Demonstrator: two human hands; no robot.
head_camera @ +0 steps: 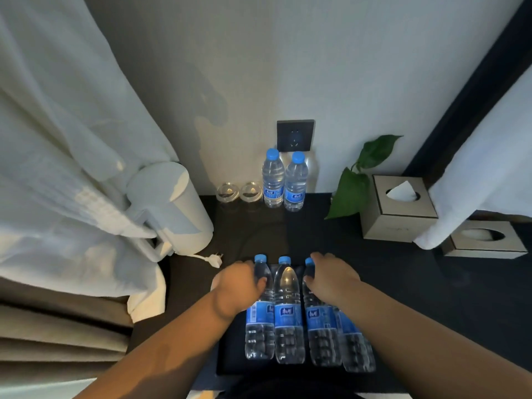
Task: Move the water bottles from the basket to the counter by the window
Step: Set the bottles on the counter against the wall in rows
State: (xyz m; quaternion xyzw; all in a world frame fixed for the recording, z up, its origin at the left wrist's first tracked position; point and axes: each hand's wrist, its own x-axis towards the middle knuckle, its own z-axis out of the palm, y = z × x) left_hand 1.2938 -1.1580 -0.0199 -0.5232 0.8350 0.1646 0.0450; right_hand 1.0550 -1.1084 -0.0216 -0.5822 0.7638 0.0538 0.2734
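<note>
Head view: my left grip (241, 283) curls round the neck of the leftmost water bottle (260, 326), my right grip (331, 276) round that of the third bottle (319, 321), both in the dark basket (230, 367); held so high, either could slip and knock the middle bottle (288, 318). Black tabletop (431, 298) meets a white wall (374, 67); two bottles (273, 180) stand under the socket (295, 135), kettle (172, 205) at left.

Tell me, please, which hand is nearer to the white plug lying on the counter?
Left. The left hand grips the leftmost bottle just right of the white plug; the right hand, on the third bottle, is farther right.
</note>
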